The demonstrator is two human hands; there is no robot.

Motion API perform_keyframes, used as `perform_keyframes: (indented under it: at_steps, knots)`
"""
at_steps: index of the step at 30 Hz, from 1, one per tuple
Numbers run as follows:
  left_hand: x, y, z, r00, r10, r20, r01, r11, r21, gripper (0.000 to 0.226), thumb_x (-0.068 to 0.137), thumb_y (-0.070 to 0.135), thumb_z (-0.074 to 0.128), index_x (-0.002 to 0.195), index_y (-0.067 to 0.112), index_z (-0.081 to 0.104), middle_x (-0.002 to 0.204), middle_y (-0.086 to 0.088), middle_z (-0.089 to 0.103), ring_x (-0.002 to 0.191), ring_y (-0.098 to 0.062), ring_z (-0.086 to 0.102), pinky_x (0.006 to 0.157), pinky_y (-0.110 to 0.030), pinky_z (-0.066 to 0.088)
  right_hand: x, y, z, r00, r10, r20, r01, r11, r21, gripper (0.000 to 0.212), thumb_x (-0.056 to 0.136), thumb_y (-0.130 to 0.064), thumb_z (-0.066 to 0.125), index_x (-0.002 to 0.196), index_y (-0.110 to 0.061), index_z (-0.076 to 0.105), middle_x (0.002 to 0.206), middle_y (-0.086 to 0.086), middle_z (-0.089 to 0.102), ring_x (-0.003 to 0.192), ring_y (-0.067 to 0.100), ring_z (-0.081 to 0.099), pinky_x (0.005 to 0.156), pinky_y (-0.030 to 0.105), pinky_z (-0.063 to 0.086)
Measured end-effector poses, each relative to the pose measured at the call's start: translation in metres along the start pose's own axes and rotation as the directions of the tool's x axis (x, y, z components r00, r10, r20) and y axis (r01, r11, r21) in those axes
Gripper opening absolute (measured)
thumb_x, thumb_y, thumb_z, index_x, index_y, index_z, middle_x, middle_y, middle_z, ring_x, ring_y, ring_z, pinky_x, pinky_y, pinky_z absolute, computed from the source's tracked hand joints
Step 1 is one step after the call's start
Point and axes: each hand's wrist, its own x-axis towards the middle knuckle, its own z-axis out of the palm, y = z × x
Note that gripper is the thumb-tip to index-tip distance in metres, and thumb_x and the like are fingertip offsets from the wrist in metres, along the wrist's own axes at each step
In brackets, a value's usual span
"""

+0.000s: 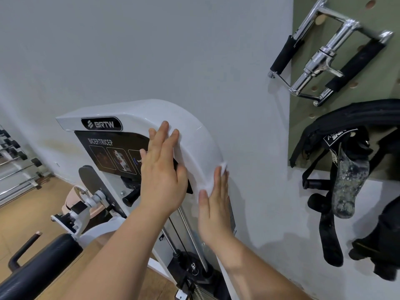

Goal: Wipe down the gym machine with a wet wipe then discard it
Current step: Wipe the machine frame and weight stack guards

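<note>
The white biceps/triceps gym machine (134, 111) stands against a grey wall, its curved top cover arching down to the right. My left hand (161, 167) lies flat with straight fingers against the front edge of that cover, beside the black instruction panel (104, 152). My right hand (214, 208) presses a white wet wipe (223, 165) flat against the cover's right side; the wipe shows above and beside my fingertips, most of it hidden under the palm.
A green pegboard (385, 9) at the right carries a chrome cable handle (324, 55) and black straps and belts (346, 169). A dumbbell rack (13, 161) stands far left on the wooden floor. The machine's black pad (39, 263) and weight stack rods (190, 232) lie below my arms.
</note>
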Motion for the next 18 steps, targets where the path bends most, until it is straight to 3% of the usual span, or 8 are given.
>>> perform_keyframes:
  at_steps: [3,6,8,11,15,18]
  knots:
    - [0.003,0.013,-0.008,0.999,-0.021,0.028,0.018,0.995,0.102,0.072,0.079,0.015,0.046,0.151,0.017,0.04,0.169,0.001,0.017,0.158,-0.025,0.001,0.124,-0.06,0.005,-0.033,0.041,0.0,0.946,0.299,0.123,-0.308,0.95,0.056,0.069,0.094,-0.072,0.02,0.146,-0.051,-0.02,0.165,-0.018,-0.028,0.147,-0.006,-0.027,0.123,0.029,-0.01]
    - [0.004,0.023,-0.016,0.999,-0.008,0.043,-0.004,0.964,0.267,0.075,0.077,0.022,0.046,0.151,0.013,0.041,0.169,-0.004,0.019,0.157,-0.031,0.006,0.121,-0.063,0.005,-0.016,0.051,-0.007,0.879,0.45,0.157,-0.473,0.861,0.186,0.077,0.097,-0.076,0.022,0.154,-0.041,-0.018,0.168,-0.015,-0.024,0.144,-0.009,-0.022,0.124,0.033,-0.01]
    - [-0.006,0.026,-0.016,0.996,0.076,0.045,-0.087,0.944,0.319,0.077,0.076,0.02,0.047,0.153,0.014,0.039,0.169,-0.006,0.017,0.157,-0.031,0.008,0.12,-0.065,0.006,0.014,0.031,-0.01,0.895,0.434,0.1,-0.445,0.874,0.197,0.092,0.091,-0.082,0.019,0.16,-0.031,-0.014,0.169,-0.013,-0.023,0.147,-0.006,-0.022,0.125,0.034,-0.011]
    - [-0.033,0.021,-0.007,0.972,0.212,0.102,-0.234,0.911,0.338,0.08,0.076,0.02,0.043,0.156,0.013,0.036,0.169,-0.007,0.018,0.157,-0.031,0.012,0.12,-0.064,0.009,0.045,-0.01,-0.011,0.97,0.244,0.012,-0.242,0.953,0.181,0.097,0.084,-0.082,0.01,0.161,-0.027,-0.012,0.167,-0.015,-0.022,0.15,-0.001,-0.024,0.124,0.029,-0.013]
    - [-0.064,0.001,0.005,0.956,0.208,0.21,-0.271,0.899,0.344,0.081,0.077,0.017,0.046,0.157,0.013,0.034,0.17,-0.005,0.017,0.158,-0.025,0.008,0.122,-0.063,0.014,0.022,-0.008,-0.003,1.0,0.003,-0.015,-0.002,0.995,0.104,0.091,0.085,-0.088,0.003,0.157,-0.035,-0.015,0.161,-0.022,-0.029,0.149,-0.003,-0.028,0.123,0.024,-0.014]
    - [-0.08,-0.016,0.013,0.924,0.178,0.337,-0.301,0.884,0.358,0.09,0.076,0.014,0.053,0.161,0.015,0.024,0.172,-0.002,0.006,0.158,-0.023,0.002,0.121,-0.065,0.018,-0.016,0.031,0.005,0.998,0.059,0.011,-0.06,0.995,0.077,0.088,0.085,-0.09,0.006,0.154,-0.04,-0.017,0.161,-0.025,-0.029,0.151,-0.003,-0.025,0.126,0.031,-0.009]
